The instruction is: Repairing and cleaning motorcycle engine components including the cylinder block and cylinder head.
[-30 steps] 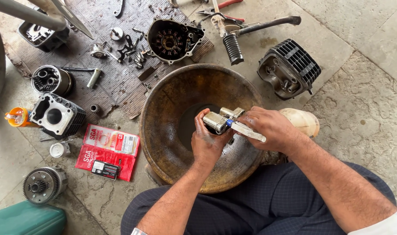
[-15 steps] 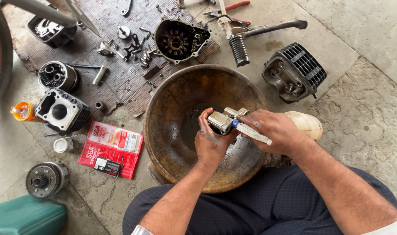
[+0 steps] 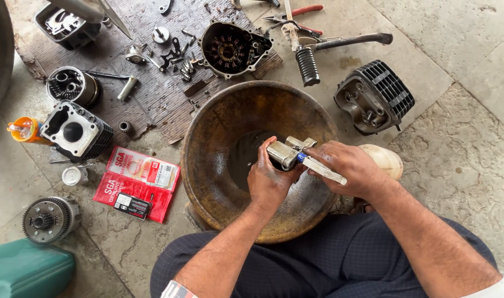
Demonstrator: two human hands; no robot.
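Stone floor; rusty metal basin (image 3: 219,121) central. Left hand (image 3: 268,179) fingers grip small metal engine part (image 3: 285,153) over basin; right hand (image 3: 348,168) fingers clasp brush (image 3: 321,168) against part. Red rectangular packet (image 3: 136,183) left of basin.

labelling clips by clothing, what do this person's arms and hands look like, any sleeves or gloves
No gloves: both the left hand and the right hand are bare, smeared with dark grime, with no ring or watch visible. The forearms are bare too. A sleeve shows only at the bottom edge of the picture: a white cuff with red and dark trim on the left arm, and a plain white sleeve edge on the right.
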